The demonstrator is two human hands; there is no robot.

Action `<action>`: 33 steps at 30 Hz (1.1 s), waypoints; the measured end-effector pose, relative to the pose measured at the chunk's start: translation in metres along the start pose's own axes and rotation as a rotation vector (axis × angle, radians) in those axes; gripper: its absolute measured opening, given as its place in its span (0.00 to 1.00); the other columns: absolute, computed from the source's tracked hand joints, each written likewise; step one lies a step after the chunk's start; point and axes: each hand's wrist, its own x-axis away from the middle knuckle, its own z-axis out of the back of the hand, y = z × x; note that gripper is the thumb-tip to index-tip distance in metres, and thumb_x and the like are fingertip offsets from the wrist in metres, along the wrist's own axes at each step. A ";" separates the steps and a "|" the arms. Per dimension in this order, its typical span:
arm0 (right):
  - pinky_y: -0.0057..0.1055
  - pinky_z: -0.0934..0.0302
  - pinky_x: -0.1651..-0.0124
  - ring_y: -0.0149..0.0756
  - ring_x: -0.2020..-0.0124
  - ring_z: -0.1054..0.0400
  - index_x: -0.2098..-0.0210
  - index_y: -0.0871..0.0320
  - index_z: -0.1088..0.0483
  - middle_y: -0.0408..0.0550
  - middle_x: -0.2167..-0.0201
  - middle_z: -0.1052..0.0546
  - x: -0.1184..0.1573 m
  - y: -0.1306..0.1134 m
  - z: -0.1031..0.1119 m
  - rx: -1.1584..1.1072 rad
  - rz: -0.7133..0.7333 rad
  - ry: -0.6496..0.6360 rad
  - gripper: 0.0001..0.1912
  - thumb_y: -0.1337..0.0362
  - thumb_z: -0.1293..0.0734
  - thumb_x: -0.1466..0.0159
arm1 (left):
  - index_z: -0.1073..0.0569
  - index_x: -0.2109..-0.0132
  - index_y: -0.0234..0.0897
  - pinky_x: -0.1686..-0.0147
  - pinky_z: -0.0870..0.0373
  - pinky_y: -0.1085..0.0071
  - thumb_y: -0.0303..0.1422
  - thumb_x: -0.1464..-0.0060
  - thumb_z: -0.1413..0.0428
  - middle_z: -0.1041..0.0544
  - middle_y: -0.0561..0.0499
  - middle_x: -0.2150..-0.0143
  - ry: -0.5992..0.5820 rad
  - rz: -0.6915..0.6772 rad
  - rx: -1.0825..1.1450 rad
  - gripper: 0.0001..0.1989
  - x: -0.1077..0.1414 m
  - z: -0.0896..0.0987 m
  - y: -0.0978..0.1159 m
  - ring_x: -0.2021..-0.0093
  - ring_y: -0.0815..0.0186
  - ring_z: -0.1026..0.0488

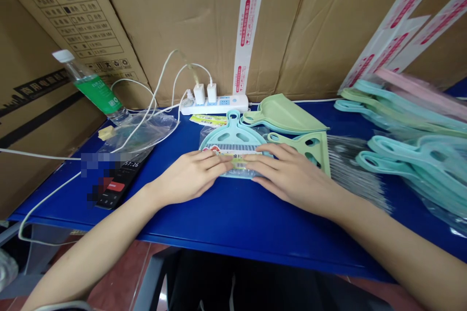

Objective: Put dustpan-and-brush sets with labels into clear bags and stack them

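A light-blue dustpan and brush set (234,129) in clear plastic lies flat on the blue table, its handle pointing away from me. Across its front is a white and yellow-green paper label (241,161). My left hand (191,175) rests with its fingertips on the label's left part, fingers stretched out. From the other side, my right hand (292,175) lies over the label's right part with its fingers spread. Both press on the label without gripping the set. Just beyond the right hand are a green dustpan (292,115) and a green brush (323,148) with grey bristles.
Wrapped blue, green and pink sets (430,150) are piled at the right. A white power strip (219,104) with chargers stands against the cardboard boxes (197,14). At left are a bottle (98,90), a phone (120,182), a plastic bag (146,129) and loose white cables.
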 end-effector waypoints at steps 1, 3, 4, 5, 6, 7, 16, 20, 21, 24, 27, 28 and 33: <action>0.43 0.33 0.54 0.46 0.52 0.30 0.59 0.57 0.24 0.51 0.55 0.18 0.000 0.000 -0.001 0.015 -0.007 0.000 0.14 0.70 0.41 0.31 | 0.29 0.43 0.36 0.51 0.27 0.63 0.26 0.34 0.55 0.23 0.46 0.44 -0.003 0.001 -0.009 0.17 0.000 0.000 0.000 0.49 0.60 0.26; 0.43 0.34 0.54 0.46 0.52 0.30 0.60 0.58 0.23 0.51 0.55 0.18 0.000 0.000 -0.001 0.034 -0.017 0.007 0.14 0.69 0.41 0.31 | 0.27 0.44 0.37 0.53 0.26 0.62 0.26 0.34 0.53 0.24 0.47 0.43 -0.016 -0.002 -0.024 0.16 0.000 -0.001 -0.001 0.49 0.58 0.26; 0.43 0.34 0.54 0.46 0.52 0.30 0.60 0.58 0.23 0.51 0.55 0.18 0.000 -0.001 -0.001 0.037 -0.020 0.010 0.14 0.69 0.41 0.31 | 0.26 0.45 0.38 0.53 0.25 0.62 0.27 0.35 0.52 0.24 0.47 0.43 -0.026 -0.004 -0.023 0.16 0.000 -0.001 -0.001 0.49 0.58 0.26; 0.43 0.34 0.54 0.47 0.52 0.30 0.60 0.58 0.22 0.51 0.55 0.18 0.000 -0.001 -0.002 0.037 -0.020 0.016 0.14 0.69 0.40 0.31 | 0.26 0.45 0.38 0.51 0.26 0.62 0.27 0.35 0.52 0.23 0.47 0.43 -0.039 -0.005 -0.017 0.16 0.000 -0.002 -0.001 0.48 0.58 0.26; 0.42 0.34 0.54 0.46 0.52 0.30 0.59 0.59 0.22 0.50 0.56 0.18 0.000 -0.001 -0.002 0.033 -0.017 0.019 0.14 0.69 0.40 0.31 | 0.26 0.44 0.38 0.49 0.26 0.62 0.27 0.34 0.52 0.24 0.47 0.43 -0.051 -0.005 -0.010 0.16 0.000 -0.003 -0.001 0.47 0.59 0.26; 0.42 0.34 0.54 0.46 0.53 0.30 0.58 0.59 0.22 0.50 0.56 0.18 -0.001 -0.002 -0.003 0.027 -0.011 0.020 0.14 0.69 0.40 0.31 | 0.27 0.43 0.38 0.47 0.27 0.61 0.27 0.34 0.52 0.24 0.47 0.42 -0.063 -0.004 -0.002 0.17 0.000 -0.004 -0.001 0.46 0.59 0.26; 0.43 0.34 0.53 0.46 0.52 0.29 0.51 0.59 0.25 0.52 0.53 0.19 0.000 -0.003 -0.005 -0.108 -0.013 -0.044 0.15 0.68 0.40 0.31 | 0.33 0.37 0.36 0.40 0.32 0.59 0.26 0.34 0.55 0.26 0.47 0.39 -0.099 0.011 0.078 0.21 -0.003 -0.008 0.001 0.42 0.59 0.29; 0.44 0.33 0.54 0.46 0.53 0.28 0.53 0.60 0.26 0.57 0.56 0.20 -0.002 -0.005 -0.002 -0.152 -0.062 -0.081 0.13 0.68 0.41 0.32 | 0.32 0.38 0.34 0.41 0.31 0.62 0.25 0.34 0.55 0.24 0.45 0.41 -0.083 0.026 0.101 0.20 -0.003 -0.008 0.001 0.45 0.60 0.28; 0.44 0.32 0.54 0.46 0.53 0.27 0.53 0.61 0.27 0.57 0.56 0.20 -0.002 -0.006 -0.002 -0.160 -0.069 -0.086 0.13 0.67 0.41 0.32 | 0.33 0.39 0.33 0.42 0.31 0.62 0.25 0.34 0.55 0.24 0.45 0.42 -0.077 0.028 0.105 0.19 -0.003 -0.008 0.001 0.45 0.60 0.27; 0.44 0.32 0.54 0.46 0.54 0.27 0.51 0.59 0.29 0.56 0.56 0.21 -0.003 -0.006 -0.002 -0.178 -0.079 -0.101 0.13 0.68 0.41 0.32 | 0.34 0.37 0.33 0.43 0.31 0.61 0.26 0.34 0.56 0.24 0.44 0.42 -0.085 0.044 0.107 0.20 -0.003 -0.009 0.001 0.44 0.60 0.28; 0.44 0.32 0.54 0.46 0.56 0.26 0.50 0.59 0.30 0.57 0.56 0.21 -0.003 -0.006 -0.003 -0.173 -0.095 -0.108 0.13 0.68 0.40 0.33 | 0.36 0.36 0.34 0.43 0.31 0.60 0.27 0.33 0.56 0.24 0.43 0.42 -0.110 0.051 0.102 0.20 -0.003 -0.010 0.002 0.43 0.59 0.29; 0.44 0.31 0.54 0.46 0.56 0.26 0.50 0.60 0.30 0.57 0.56 0.21 -0.003 -0.006 -0.004 -0.171 -0.100 -0.110 0.14 0.68 0.40 0.33 | 0.36 0.36 0.34 0.44 0.31 0.60 0.27 0.33 0.56 0.24 0.43 0.42 -0.117 0.049 0.102 0.20 -0.004 -0.010 0.002 0.43 0.59 0.29; 0.43 0.31 0.56 0.46 0.57 0.26 0.53 0.60 0.29 0.57 0.59 0.21 -0.004 -0.009 -0.004 -0.198 -0.103 -0.125 0.11 0.68 0.41 0.33 | 0.34 0.39 0.31 0.46 0.29 0.60 0.26 0.33 0.56 0.23 0.43 0.43 -0.119 0.037 0.115 0.18 -0.008 -0.007 0.003 0.47 0.57 0.28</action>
